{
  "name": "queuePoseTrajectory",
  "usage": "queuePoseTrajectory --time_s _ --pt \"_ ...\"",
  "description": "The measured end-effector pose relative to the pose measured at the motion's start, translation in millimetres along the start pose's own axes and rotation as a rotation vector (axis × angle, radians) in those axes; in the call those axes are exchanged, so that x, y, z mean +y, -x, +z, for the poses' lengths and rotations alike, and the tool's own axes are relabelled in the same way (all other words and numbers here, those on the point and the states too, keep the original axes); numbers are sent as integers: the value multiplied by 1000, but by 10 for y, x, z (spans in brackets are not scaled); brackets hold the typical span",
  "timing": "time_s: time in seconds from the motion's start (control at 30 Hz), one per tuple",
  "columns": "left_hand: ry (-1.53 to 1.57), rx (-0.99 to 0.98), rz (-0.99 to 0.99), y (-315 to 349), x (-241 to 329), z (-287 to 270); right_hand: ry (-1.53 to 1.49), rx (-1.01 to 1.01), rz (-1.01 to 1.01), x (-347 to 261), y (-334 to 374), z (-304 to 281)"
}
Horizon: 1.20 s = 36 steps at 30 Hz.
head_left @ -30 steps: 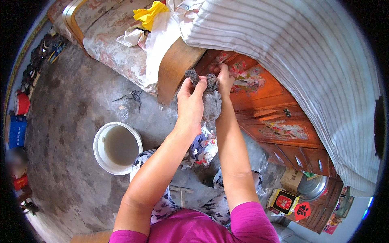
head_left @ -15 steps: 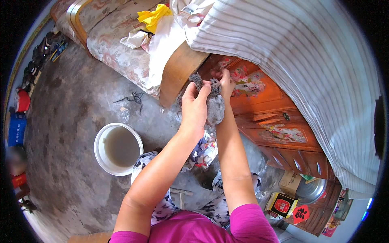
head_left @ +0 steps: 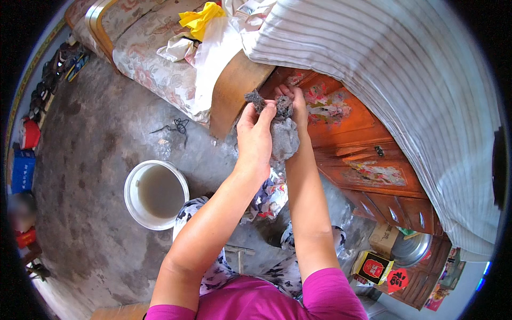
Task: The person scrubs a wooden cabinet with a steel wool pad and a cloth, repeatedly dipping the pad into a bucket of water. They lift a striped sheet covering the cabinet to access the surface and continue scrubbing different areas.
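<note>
Grey cloth (head_left: 285, 140) bunched in two hands beside an orange-brown cabinet

Grey cloth sits between the person's hands, above the floor (head_left: 90, 160) and just beside the cabinet (head_left: 341, 140). Dark, fuzzy clumps of it stick up past the fingers, while a paler, limp part hangs below, between the wrists. The left hand's grip (head_left: 255, 130) is closed, its thumb and fingers pinching the cloth. The right hand's grip (head_left: 297, 105) is curled around the cloth's other side, its fingers partly hidden behind the dark clump.

Patchy, coloured pictures (head_left: 332, 109) mark the cabinet's front, and striped fabric (head_left: 384, 69) drapes over its top. Left of the forearms, a white bucket (head_left: 130, 194) of cloudy water (head_left: 161, 192) stands on the floor, with a tangled dark cord (head_left: 177, 128) lying beyond it. Crumpled, multicoloured material (head_left: 271, 200) lies below the hands. Farther up, a yellow cloth (head_left: 201, 21) rests on a flower-patterned seat (head_left: 146, 74).
</note>
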<state>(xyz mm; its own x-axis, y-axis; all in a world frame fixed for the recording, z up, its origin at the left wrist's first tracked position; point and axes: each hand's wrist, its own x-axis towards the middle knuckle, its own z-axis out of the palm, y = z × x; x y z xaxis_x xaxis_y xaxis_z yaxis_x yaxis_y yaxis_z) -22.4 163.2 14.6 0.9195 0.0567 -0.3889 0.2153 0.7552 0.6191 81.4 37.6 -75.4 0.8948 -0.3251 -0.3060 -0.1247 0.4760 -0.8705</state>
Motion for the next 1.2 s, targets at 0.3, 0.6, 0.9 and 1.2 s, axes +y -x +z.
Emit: queuePoseTrajectory --time_s 0.3,0.6,0.9,1.2 --pt "30 33 -11 -29 77 -59 -161 -220 339 178 -159 -287" --pt "89 68 -51 6 129 -17 -30 -276 247 985 265 -1002" --pt "67 143 21 -72 232 -106 40 -45 130 176 173 -50" --pt "55 134 35 -60 217 -88 384 82 -344 -181 205 341"
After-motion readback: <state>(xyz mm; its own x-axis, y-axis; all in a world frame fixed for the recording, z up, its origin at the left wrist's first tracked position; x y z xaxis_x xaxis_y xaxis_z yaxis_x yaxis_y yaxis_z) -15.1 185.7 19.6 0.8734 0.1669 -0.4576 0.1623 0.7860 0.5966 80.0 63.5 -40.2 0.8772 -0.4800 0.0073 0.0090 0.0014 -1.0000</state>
